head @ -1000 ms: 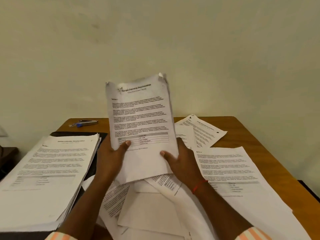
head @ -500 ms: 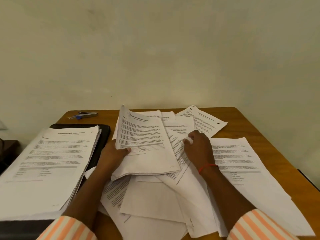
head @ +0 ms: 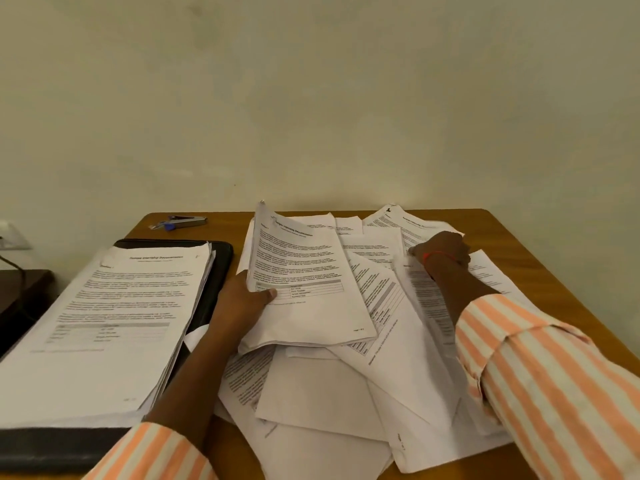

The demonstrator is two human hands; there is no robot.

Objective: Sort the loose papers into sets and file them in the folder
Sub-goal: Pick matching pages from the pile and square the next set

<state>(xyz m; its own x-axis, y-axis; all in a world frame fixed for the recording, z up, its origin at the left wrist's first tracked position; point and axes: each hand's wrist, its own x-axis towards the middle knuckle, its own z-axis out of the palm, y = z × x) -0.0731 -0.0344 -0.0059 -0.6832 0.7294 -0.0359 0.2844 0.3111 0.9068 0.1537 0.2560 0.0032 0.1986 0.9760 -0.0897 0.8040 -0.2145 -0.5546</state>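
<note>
1. Wood, orange-brown and smooth, makes up the table (head: 540,268); its far edge is set against a plain cream wall (head: 311,98), lightly scuffed and evenly lit.
2. At the far left corner of the table a stapler (head: 188,221) is seen lying flat, with a small blue object just beside it.
3. On the left a black folder (head: 221,268) lies open, and a thick stack (head: 104,323) of printed sheets rests on it, squared up and covering most of it.
4. Loose papers (head: 346,393) are spread over the middle and right of the table, overlapping at many angles, some face down.
5. A set (head: 304,289) of sheets is gripped at its left edge by the left hand (head: 242,303): the thumb is pressed on the printed face and the fingers are curled beneath, so that the far end is lifted off the pile.
6. The right hand (head: 441,251) is stretched to the far right of the papers, knuckles up and fingers bent down onto a sheet; whether a sheet is pinched cannot be told. A red thread (head: 434,255) is worn at that wrist.
7. Striped orange-and-white sleeves (head: 554,375) are seen on both arms.
8. Beyond the table's left edge a dark low surface (head: 20,292) and a wall socket (head: 12,235) are partly visible.
</note>
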